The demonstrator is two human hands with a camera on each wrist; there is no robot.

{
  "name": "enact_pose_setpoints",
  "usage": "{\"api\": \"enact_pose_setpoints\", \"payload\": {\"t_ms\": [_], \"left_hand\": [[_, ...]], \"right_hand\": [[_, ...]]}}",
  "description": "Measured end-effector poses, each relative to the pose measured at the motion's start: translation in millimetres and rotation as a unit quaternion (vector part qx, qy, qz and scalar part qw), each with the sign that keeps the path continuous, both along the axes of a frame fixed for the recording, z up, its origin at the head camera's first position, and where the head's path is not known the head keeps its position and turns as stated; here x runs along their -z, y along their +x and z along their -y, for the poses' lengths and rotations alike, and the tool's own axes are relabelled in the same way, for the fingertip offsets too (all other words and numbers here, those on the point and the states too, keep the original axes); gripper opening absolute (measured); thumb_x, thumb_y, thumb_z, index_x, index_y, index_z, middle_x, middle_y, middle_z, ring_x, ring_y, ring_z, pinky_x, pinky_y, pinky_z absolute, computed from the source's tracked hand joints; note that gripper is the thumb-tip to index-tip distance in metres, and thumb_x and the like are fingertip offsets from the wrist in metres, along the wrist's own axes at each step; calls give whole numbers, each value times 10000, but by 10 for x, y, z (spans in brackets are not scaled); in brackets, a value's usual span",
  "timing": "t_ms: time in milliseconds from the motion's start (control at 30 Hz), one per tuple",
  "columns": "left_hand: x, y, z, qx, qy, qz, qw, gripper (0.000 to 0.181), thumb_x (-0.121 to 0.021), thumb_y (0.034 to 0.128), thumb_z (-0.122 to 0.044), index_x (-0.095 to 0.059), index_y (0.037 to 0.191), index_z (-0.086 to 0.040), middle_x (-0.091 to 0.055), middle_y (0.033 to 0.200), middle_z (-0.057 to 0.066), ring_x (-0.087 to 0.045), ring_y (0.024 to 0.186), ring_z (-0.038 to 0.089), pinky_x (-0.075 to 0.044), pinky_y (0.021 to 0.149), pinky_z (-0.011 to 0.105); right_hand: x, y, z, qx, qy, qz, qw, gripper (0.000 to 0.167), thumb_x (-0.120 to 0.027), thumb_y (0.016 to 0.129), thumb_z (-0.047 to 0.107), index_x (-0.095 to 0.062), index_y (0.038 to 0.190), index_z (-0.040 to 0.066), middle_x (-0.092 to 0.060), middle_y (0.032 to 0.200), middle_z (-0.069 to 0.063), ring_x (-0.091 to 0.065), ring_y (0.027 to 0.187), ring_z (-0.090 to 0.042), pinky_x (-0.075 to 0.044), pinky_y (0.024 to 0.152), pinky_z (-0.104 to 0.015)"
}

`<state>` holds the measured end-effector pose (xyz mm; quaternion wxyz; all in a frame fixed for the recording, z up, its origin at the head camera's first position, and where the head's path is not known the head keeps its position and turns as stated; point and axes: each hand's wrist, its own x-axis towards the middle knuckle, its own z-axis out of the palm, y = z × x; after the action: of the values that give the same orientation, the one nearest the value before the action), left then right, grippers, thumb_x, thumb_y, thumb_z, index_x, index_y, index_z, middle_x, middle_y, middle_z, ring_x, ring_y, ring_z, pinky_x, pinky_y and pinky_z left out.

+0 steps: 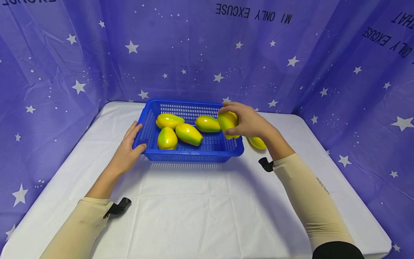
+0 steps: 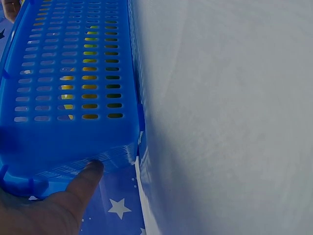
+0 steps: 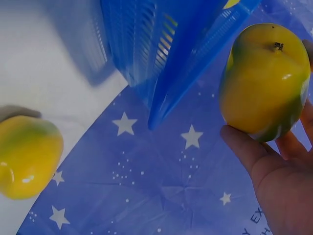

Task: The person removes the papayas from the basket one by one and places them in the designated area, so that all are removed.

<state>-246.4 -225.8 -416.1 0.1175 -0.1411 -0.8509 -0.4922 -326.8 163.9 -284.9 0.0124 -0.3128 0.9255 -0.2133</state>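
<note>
My right hand (image 1: pixel 247 120) grips a yellow-green mango (image 1: pixel 228 122) between thumb and fingers, above the right end of the blue plastic basket (image 1: pixel 187 153). The right wrist view shows this mango (image 3: pixel 266 83) from its stem end, apart from the basket wall. My left hand (image 1: pixel 126 151) rests against the basket's left end, its fingers fairly straight; in the left wrist view the thumb (image 2: pixel 80 188) touches the end wall. Several mangoes (image 1: pixel 189 134) lie inside the basket, mostly towards its left and middle. Another mango (image 1: pixel 257 143) lies on the table right of the basket, partly hidden by my right wrist.
A white cloth (image 1: pixel 191 212) covers the table under the basket. Purple curtains (image 1: pixel 200 46) with white stars hang behind and at both sides. Black wrist mounts (image 1: pixel 119 207) stick out from both beige sleeves.
</note>
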Motion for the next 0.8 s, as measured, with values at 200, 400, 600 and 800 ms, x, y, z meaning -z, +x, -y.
{"api": "enact_pose_setpoints", "payload": {"t_ms": [200, 400, 600, 800], "left_hand": [[-15, 7, -7, 11, 22, -15, 10000, 692, -483, 928, -112, -186, 1542, 2, -22, 1622, 136, -47, 1467, 360, -81, 1135, 587], [-40, 25, -11, -8, 10, 45, 10000, 698, -491, 922, -114, -190, 1542, 1, -20, 1621, 139, -48, 1466, 362, -81, 1139, 579], [-39, 27, -12, 4, -29, -4, 10000, 693, -488, 929, -105, -184, 1543, -1, -18, 1621, 143, -48, 1464, 371, -81, 1134, 592], [-22, 17, -9, -42, -66, -63, 9999, 688, -490, 931, -95, -193, 1548, -24, -31, 1622, 129, -55, 1466, 358, -84, 1137, 586]], "right_hand": [[-42, 2, -154, 167, -68, -56, 9998, 593, -828, 727, 274, -606, 1276, 305, -345, 1533, 84, -379, 1347, -284, -456, 960, -504], [-44, -15, -319, 314, -138, -118, 9993, 615, -831, 725, 274, -601, 1295, 275, -351, 1529, 91, -369, 1360, -278, -435, 979, -533], [-6, -36, -493, 489, -268, -136, 9984, 594, -828, 734, 244, -613, 1288, 252, -375, 1524, 40, -369, 1360, -308, -423, 979, -558], [52, -71, -701, 771, -322, -88, 9965, 594, -823, 748, 232, -602, 1299, 232, -363, 1532, 13, -353, 1370, -321, -420, 977, -572]]}}
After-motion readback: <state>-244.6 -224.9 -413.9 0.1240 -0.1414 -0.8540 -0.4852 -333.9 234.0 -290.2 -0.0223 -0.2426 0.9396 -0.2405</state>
